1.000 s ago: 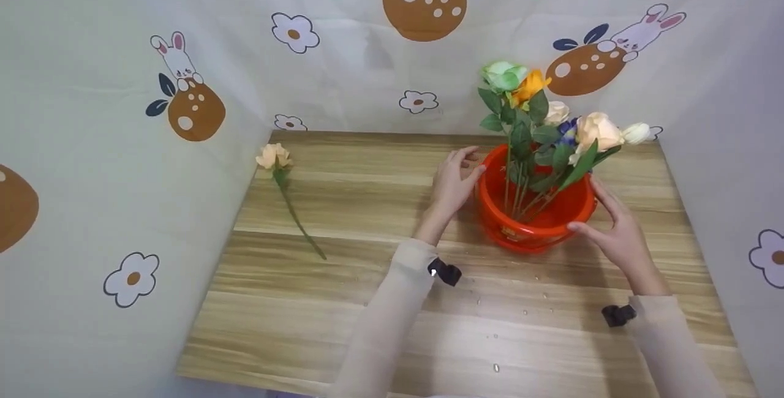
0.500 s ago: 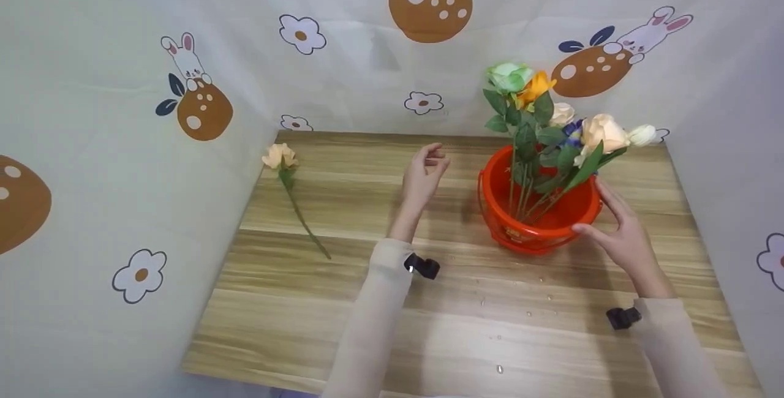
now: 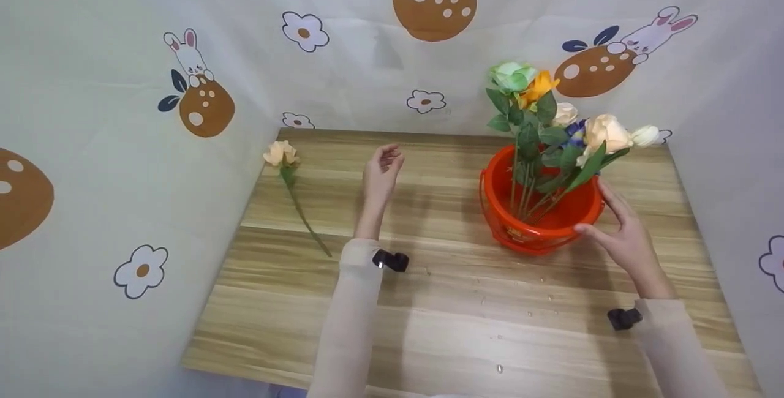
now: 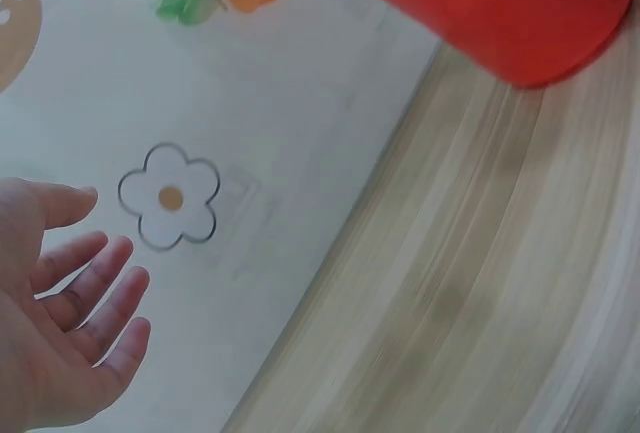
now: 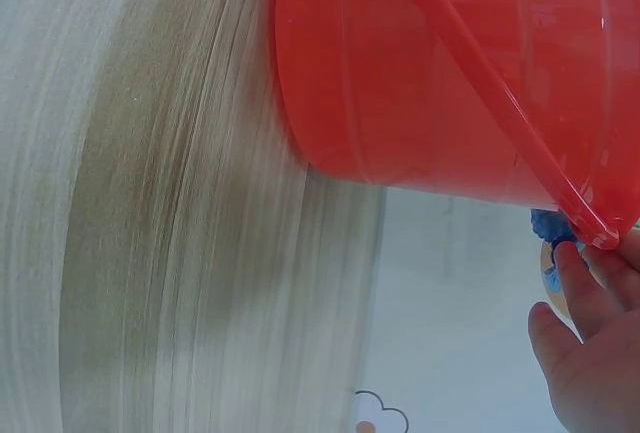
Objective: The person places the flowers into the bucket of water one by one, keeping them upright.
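Observation:
A red bucket (image 3: 527, 242) stands on the right half of the table, its handle (image 5: 490, 88) hanging down. Inside it lean several flowers with green stems: a green rose (image 3: 513, 76), an orange flower (image 3: 540, 87), a large peach rose (image 3: 606, 133), a white bud (image 3: 645, 136) and a purple-blue one (image 3: 576, 133). My right hand (image 3: 631, 245) rests thumb and fingers against the bucket's right side. My left hand (image 3: 380, 180) is in the air between the bucket and a single peach flower (image 3: 282, 154), which lies at the left. Its fingers are loosely bent and hold nothing.
The wooden table (image 3: 288, 318) is bounded by a pale printed curtain (image 3: 355, 79) at the back and sides. Small water drops (image 3: 500, 368) dot the surface in front of the bucket.
My left hand has let go of the bucket's left rim and moved left, away from it. My right hand stays at the bucket, which keeps its place.

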`<state>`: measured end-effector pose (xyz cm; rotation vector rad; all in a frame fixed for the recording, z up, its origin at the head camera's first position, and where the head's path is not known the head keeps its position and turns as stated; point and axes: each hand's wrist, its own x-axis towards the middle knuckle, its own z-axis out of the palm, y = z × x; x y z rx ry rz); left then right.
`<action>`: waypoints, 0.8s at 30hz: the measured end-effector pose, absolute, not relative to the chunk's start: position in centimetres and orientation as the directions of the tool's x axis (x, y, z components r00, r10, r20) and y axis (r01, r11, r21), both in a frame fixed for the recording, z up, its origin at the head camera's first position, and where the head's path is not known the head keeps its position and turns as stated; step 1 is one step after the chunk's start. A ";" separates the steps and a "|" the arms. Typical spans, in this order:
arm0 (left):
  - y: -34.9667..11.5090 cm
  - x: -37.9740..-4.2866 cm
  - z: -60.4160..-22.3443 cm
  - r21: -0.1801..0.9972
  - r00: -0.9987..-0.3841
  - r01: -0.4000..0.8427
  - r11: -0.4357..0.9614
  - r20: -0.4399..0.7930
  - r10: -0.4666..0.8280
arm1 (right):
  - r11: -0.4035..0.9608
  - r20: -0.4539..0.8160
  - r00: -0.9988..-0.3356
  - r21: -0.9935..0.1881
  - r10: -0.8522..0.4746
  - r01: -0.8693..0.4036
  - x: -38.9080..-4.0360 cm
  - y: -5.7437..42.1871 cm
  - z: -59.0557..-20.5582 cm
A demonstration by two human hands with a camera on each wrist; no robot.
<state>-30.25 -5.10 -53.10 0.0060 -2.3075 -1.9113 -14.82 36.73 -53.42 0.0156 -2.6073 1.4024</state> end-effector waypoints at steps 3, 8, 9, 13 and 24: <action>-6.9 -30.3 -53.4 0.979 -0.985 0.091 0.182 0.115 -0.127 | 0.559 0.163 -0.983 -0.824 0.079 -0.092 -14.8 36.7 -53.5; -10.0 -30.3 -54.3 0.981 -0.973 0.089 0.173 0.123 -0.194 | 0.564 0.173 -0.982 -0.820 0.076 -0.101 -14.8 36.8 -53.4; -10.6 -30.3 -54.4 0.983 -0.971 0.077 0.168 0.113 -0.211 | 0.565 0.175 -0.982 -0.819 0.076 -0.102 -14.8 36.9 -53.4; -12.9 -30.3 -55.2 0.992 -0.960 0.032 0.118 0.063 -0.273 | 0.567 0.174 -0.982 -0.817 0.074 -0.102 -14.9 36.9 -53.3; -18.6 -30.1 -58.4 0.957 -0.911 -0.178 0.228 -0.072 -0.407 | 0.567 0.156 -0.985 -0.819 0.079 -0.084 -14.7 36.8 -53.3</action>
